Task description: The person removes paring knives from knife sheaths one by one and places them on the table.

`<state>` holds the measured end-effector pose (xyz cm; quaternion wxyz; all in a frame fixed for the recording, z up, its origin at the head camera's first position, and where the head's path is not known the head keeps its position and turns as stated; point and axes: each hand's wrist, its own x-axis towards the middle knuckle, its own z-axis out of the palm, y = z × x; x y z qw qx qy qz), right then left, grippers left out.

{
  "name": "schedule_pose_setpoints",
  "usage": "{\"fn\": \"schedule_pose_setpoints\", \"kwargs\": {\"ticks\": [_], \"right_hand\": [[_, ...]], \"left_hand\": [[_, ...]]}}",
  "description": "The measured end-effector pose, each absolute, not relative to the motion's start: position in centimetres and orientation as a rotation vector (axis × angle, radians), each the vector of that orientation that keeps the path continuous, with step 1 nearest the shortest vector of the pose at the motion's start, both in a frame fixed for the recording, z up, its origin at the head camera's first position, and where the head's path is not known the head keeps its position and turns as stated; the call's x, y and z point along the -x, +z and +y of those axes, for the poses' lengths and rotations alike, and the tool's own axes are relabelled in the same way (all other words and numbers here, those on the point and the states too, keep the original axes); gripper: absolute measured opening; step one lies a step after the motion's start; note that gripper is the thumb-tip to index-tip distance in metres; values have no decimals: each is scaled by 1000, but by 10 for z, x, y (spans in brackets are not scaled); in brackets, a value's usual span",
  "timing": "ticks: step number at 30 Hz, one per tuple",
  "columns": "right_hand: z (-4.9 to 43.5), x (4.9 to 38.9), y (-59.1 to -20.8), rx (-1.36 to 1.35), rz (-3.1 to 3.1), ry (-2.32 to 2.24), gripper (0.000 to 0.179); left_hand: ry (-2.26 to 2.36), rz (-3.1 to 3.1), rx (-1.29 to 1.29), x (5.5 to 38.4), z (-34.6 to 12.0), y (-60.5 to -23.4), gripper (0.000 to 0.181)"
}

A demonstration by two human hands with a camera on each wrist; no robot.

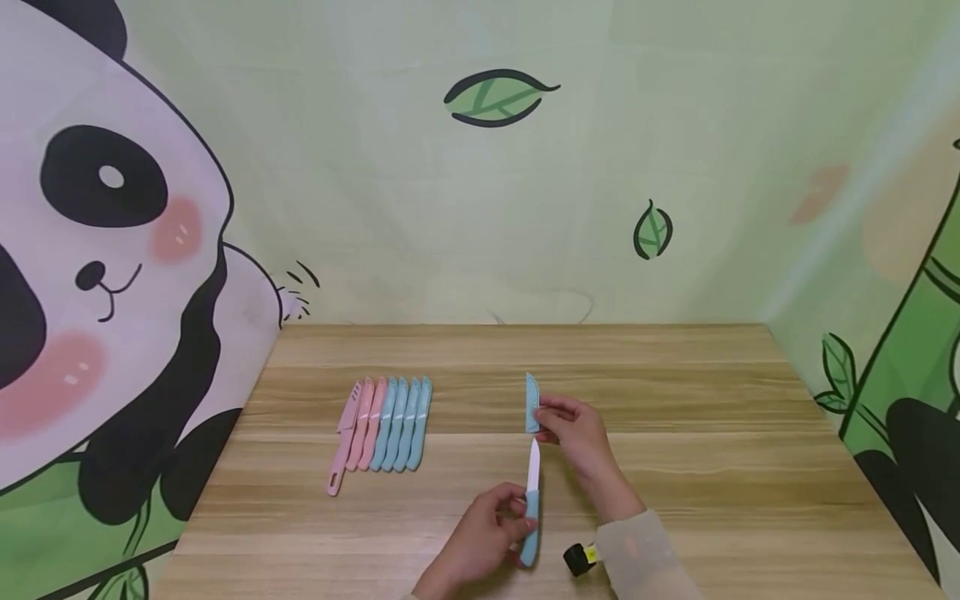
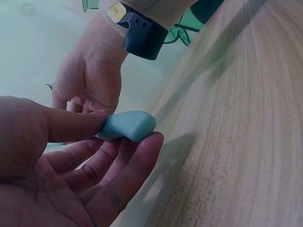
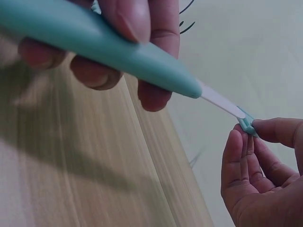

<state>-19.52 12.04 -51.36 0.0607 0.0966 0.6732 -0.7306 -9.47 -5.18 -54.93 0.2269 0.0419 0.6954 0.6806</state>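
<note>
Over the table (image 1: 712, 483), a knife (image 1: 532, 497) (axis fore-and-aft) points toward a sheath (image 1: 531, 402).

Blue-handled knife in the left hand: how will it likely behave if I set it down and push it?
The blue-handled knife will probably be stiff: its white blade extends straight beyond the left hand. Its smooth handle may slip under a light pinch. The handle's end looks wider than thick, so it seems more apt to slide than roll.
</note>
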Motion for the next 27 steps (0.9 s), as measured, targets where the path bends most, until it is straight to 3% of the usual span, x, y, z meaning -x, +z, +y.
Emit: {"fn": "schedule_pose_setpoints", "kwargs": {"ticks": [12, 27], "right_hand": [[122, 195, -516, -308, 2033, -2200, 29], [143, 190, -534, -393, 2024, -2179, 33]], "left_hand": [[1871, 1938, -143, 95, -52, -547, 33], [1879, 2033, -197, 113, -39, -550, 58]]}}
